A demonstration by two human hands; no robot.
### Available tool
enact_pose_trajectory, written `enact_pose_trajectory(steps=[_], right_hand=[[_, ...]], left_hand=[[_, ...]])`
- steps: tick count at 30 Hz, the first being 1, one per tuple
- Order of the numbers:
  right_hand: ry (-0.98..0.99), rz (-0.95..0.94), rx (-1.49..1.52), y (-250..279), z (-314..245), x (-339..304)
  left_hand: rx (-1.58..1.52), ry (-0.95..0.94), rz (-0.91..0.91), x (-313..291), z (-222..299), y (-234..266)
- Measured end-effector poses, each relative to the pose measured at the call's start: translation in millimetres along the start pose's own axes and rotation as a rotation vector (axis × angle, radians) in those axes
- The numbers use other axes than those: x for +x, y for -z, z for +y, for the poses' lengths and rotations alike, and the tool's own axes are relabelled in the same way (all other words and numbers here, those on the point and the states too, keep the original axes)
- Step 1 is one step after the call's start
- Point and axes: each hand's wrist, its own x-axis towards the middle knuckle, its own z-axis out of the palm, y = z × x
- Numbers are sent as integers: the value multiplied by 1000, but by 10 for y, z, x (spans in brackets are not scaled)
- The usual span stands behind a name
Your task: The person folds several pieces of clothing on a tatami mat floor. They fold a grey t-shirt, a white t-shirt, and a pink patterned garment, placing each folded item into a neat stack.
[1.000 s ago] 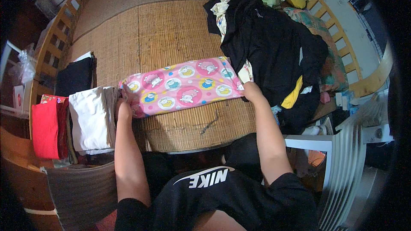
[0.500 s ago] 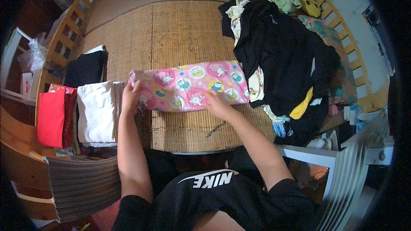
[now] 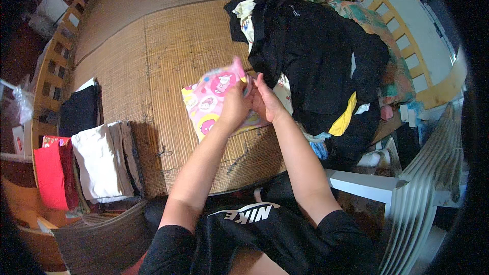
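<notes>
A pink printed cloth (image 3: 206,103) with round cartoon patches lies on the woven mat (image 3: 168,56), folded over into a shorter bundle. My left hand (image 3: 235,106) is closed on its folded-over end, the thumb pointing up by a raised pink edge. Close against it, my right hand (image 3: 268,103) is open with its fingers stretched upward, at the right side of the bundle. The cloth between the two hands is partly hidden and slightly blurred.
On the left stand folded stacks: red cloth (image 3: 52,175), white cloth (image 3: 99,160) and black cloth (image 3: 80,109). A loose heap of black clothes (image 3: 316,61) spreads to the right, with a yellow piece (image 3: 344,115) sticking out. Wooden bed rails (image 3: 52,66) line the sides.
My left hand has brought the cloth's left end over to the right, folding the long strip shorter. My right hand has come off the cloth's face and turned upright. The view has shifted.
</notes>
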Motion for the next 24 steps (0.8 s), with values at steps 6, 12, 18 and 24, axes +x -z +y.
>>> enact_pose_trajectory(steps=[6,12,18,24], right_hand=[[96,246,-231,449,146,96],[132,434,-838,908,180,127],[88,356,-1295,587,191,-61],[-105,200,-1368,376,614,-70]], left_hand=[[-106,-165,-204,-451,-100,-319],[340,219,431,-913,-538,440],[198,384,221,-964,-787,426],[1,446,107,-1182,-941,1143]])
